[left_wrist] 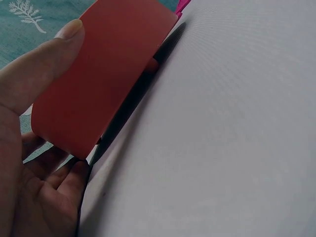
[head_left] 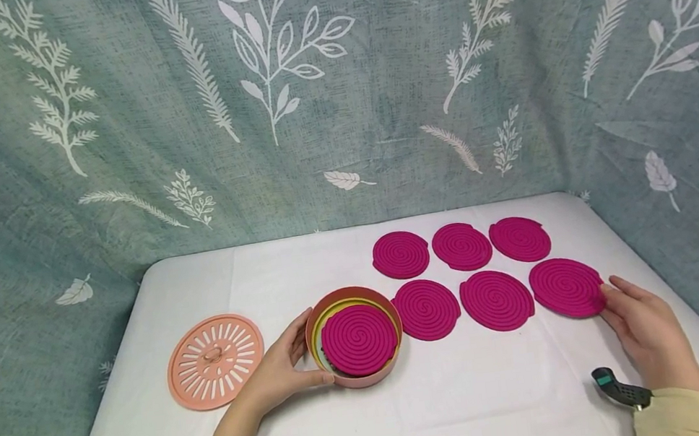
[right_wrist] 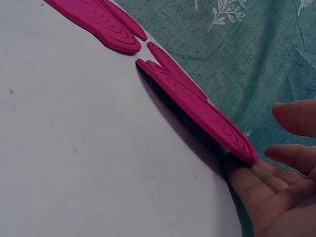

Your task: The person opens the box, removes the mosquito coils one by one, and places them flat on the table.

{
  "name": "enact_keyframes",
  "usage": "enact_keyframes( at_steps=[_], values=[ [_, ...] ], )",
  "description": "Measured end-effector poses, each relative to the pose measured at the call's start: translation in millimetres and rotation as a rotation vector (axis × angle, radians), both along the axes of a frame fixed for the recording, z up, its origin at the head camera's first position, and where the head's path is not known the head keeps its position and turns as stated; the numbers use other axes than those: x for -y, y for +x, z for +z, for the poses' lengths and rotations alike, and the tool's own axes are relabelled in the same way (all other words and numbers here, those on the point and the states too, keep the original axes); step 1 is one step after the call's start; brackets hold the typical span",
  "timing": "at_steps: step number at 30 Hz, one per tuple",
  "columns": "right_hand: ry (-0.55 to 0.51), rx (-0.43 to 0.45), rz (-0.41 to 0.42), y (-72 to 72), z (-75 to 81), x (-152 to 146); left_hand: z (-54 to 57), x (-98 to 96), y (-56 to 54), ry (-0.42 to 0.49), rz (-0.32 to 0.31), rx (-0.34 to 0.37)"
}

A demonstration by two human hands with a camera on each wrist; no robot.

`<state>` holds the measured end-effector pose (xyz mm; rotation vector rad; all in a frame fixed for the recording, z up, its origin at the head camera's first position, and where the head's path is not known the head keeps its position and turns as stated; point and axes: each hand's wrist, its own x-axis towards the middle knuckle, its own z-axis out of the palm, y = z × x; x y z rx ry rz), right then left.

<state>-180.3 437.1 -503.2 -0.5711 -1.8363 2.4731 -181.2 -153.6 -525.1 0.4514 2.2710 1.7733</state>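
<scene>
My left hand (head_left: 293, 363) holds a round coral container (head_left: 369, 381), its thumb at the near side and fingers curled round the left side. In the left wrist view, the thumb presses the container's smooth outer wall (left_wrist: 106, 74). Inside lies a magenta spiral coaster (head_left: 359, 340), with yellow rims around it. At the right, my right hand (head_left: 651, 326) grips the right edge of another magenta spiral coaster (head_left: 568, 288). The right wrist view shows this coaster (right_wrist: 197, 108) tilted, with fingertips under its edge and a dark gap beneath.
Two more magenta coasters (head_left: 427, 310) (head_left: 497, 300) lie in the front row. Behind them are three others (head_left: 401, 255) (head_left: 461, 246) (head_left: 520, 239). A slotted coral lid (head_left: 199, 353) with a small ring lies at the left. A patterned green cloth (head_left: 344, 175) hangs behind the white table (head_left: 464, 407).
</scene>
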Motion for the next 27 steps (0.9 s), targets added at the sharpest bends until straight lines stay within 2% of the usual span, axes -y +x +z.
enact_keyframes(
  at_steps=[7,10,18,27],
  values=[
    [-0.069,-0.088,0.008,4.1,1.2,-5.7,0.2,0.3,0.4,-0.001,0.004,0.011],
    [-0.077,-0.075,-0.015,5.0,2.5,-7.2,1.0,0.6,0.9,-0.010,0.012,0.016],
    [-0.013,-0.024,-0.070,6.0,2.1,-9.5,-0.5,0.2,0.4,-0.012,0.019,0.005],
    [-0.004,-0.041,-0.065,7.3,1.8,-9.9,0.0,-0.5,-0.1,-0.001,0.002,-0.004]
  ],
)
